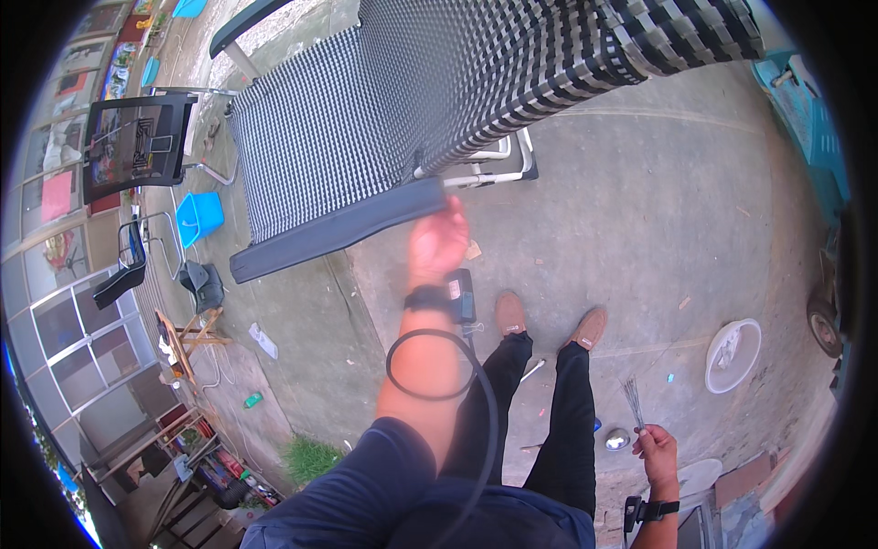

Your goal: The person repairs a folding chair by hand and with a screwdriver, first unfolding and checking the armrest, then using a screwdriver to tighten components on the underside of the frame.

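A large chair point(311, 128) with a black-and-white woven seat and back fills the upper part of the view. Its padded dark grey armrest point(338, 229) is on the near side. My left hand point(439, 240) is at the right end of that armrest, blurred; whether it grips or only touches there I cannot make out. Lower right, my right hand point(657, 450) pinches a bundle of thin grey wires point(633, 400), fanned out at the top. A dark cable point(492, 430) loops in front of my left forearm.
On the concrete floor are a white tub point(733, 357) at right, a small shiny metal bowl point(617, 439) by my right hand, and a dark box-shaped device point(461, 293) near my left wrist. Leftward stand a blue bucket point(199, 218), a black-backed chair point(137, 146) and a small wooden stool point(194, 334).
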A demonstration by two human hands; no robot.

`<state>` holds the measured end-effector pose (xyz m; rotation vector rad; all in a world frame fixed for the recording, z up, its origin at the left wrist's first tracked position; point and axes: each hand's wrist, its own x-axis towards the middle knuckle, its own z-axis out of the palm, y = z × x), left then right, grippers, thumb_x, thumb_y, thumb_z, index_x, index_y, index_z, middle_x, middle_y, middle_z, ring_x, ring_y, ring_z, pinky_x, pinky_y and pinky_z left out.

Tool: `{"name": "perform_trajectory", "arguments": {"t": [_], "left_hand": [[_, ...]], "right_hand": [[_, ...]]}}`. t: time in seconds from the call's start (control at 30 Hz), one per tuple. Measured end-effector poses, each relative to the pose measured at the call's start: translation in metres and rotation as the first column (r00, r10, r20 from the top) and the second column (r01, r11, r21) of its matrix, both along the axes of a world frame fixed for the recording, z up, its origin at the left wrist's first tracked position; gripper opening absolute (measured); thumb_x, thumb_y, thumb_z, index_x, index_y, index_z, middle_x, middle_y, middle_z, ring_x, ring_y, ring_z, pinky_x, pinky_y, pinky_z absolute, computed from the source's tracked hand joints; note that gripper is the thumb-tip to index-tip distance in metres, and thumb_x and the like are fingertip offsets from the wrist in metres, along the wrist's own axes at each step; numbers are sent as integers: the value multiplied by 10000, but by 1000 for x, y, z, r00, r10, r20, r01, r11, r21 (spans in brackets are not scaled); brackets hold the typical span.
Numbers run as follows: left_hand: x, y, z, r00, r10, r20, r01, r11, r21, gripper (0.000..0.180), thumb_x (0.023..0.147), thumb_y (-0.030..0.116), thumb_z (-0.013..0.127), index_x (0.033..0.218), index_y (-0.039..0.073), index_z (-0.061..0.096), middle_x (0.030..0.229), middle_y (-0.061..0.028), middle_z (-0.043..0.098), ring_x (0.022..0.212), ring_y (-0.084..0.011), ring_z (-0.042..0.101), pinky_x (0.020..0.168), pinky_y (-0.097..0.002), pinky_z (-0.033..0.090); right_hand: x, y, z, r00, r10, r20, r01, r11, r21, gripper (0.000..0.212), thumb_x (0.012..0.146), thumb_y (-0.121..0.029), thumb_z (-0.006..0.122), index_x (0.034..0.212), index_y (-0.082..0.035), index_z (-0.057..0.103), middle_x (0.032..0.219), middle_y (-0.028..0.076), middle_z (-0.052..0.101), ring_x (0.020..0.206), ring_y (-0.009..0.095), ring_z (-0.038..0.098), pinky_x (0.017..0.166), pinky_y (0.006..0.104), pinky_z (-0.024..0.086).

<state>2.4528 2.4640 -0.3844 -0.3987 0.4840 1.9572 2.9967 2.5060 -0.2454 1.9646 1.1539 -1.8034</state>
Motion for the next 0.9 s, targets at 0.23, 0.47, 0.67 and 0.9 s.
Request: {"name": "perform_trajectory", "arguments": {"t": [0.23,0.47,0.67,0.9], "left_hand": [[7,7,7,999,-53,2,53,997,49,182,896,224,609,990,86,682,1016,-39,696,1021,-209,638,829,-351,525],[3,3,3,996,-76,36,71,989,126,209,889,218,610,1004,55,669,1025,-56,694,1038,-213,628,848,-368,526],[-8,-6,-2,999,-28,36,24,993,114,196,886,179,604,1011,37,655,1014,-81,681,1010,-228,628,831,-352,548],[-6,0,-1,1000,0,-12,0,998,59,215,849,133,659,1033,23,642,1041,-95,671,1036,-236,629,810,-347,550]], "right_hand": [[-2,1,-1,1000,-3,1,3,1000,-6,167,916,-163,582,947,-23,669,683,16,635,589,84,577,527,219,415],[-10,4,3,1000,1,2,-1,1000,-14,184,913,-172,574,952,-23,677,676,10,628,590,84,575,543,219,412],[-13,7,3,997,-47,-61,46,999,-30,154,915,-125,597,952,5,671,732,25,635,642,92,576,605,235,460],[10,0,0,994,-87,-60,87,996,-1,194,916,-159,616,976,17,673,759,34,645,680,101,593,644,244,485]]}}
